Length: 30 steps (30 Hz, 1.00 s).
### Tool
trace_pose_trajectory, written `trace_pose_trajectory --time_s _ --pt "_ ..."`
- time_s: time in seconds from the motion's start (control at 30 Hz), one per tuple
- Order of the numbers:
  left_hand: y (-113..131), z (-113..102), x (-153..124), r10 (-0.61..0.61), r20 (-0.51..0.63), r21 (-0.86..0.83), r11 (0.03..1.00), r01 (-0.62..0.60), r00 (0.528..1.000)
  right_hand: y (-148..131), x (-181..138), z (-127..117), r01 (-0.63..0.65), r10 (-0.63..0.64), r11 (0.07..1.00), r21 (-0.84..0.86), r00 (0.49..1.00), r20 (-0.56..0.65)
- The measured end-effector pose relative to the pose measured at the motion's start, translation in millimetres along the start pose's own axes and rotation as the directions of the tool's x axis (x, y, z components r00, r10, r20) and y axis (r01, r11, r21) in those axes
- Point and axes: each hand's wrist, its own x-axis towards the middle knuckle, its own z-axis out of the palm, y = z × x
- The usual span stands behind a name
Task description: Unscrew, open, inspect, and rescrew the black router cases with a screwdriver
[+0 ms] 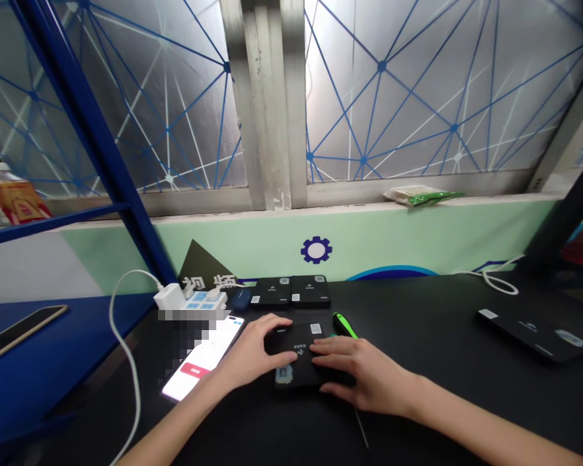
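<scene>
A flat black box (298, 369) with pale stickers and a small logo lies on the dark table in front of me. My left hand (260, 349) grips its left side, thumb on the top face and fingers along the far left edge. From the right, my right hand (364, 372) rests on the same box, fingers stretched over its top and thumb near the close right corner; nothing is held in it. A screwdriver (344, 325) with a green and black handle lies beside the box, partly hidden under my right hand, its thin shaft showing on the near side.
Two similar black boxes (311, 292) stand side by side at the back; another (532, 333) lies far right. A lit phone (208, 356) is left of my hand. Behind it sit a power strip (204, 301) and white charger (170, 296), its white cable (135, 369) looping down.
</scene>
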Motion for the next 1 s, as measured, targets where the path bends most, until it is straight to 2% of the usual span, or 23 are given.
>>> trace_pose_trajectory --time_s 0.13,0.4,0.63,0.7,0.77,0.9,1.0 --pt "3 -2 0 -0.04 -0.045 0.067 0.997 0.043 0.998 -1 0 -1 -0.009 0.008 1.0 -0.016 0.998 -0.068" --pt "8 -16 0 -0.235 0.01 0.321 0.921 0.219 0.972 -2 2 -5 -0.013 0.011 1.0 -0.015 0.991 -0.133" --pt "7 -26 -2 -0.203 0.191 0.376 0.919 0.119 0.961 4 2 -4 -0.045 0.032 0.996 -0.073 0.984 -0.173" --pt "8 -27 -2 -0.203 0.21 0.381 0.918 0.111 0.956 4 2 -4 -0.051 0.037 0.996 -0.076 0.984 -0.174" --pt "9 -26 -1 -0.215 0.186 0.409 0.904 0.123 0.959 4 2 -3 -0.056 0.042 0.995 -0.08 0.984 -0.173" --pt "12 -23 0 -0.246 0.049 0.513 0.838 0.187 0.968 4 2 -2 -0.073 0.054 0.993 -0.094 0.982 -0.182" --pt "13 -20 0 -0.266 -0.006 0.558 0.799 0.224 0.964 4 3 -2 -0.077 0.059 0.993 -0.088 0.979 -0.195"
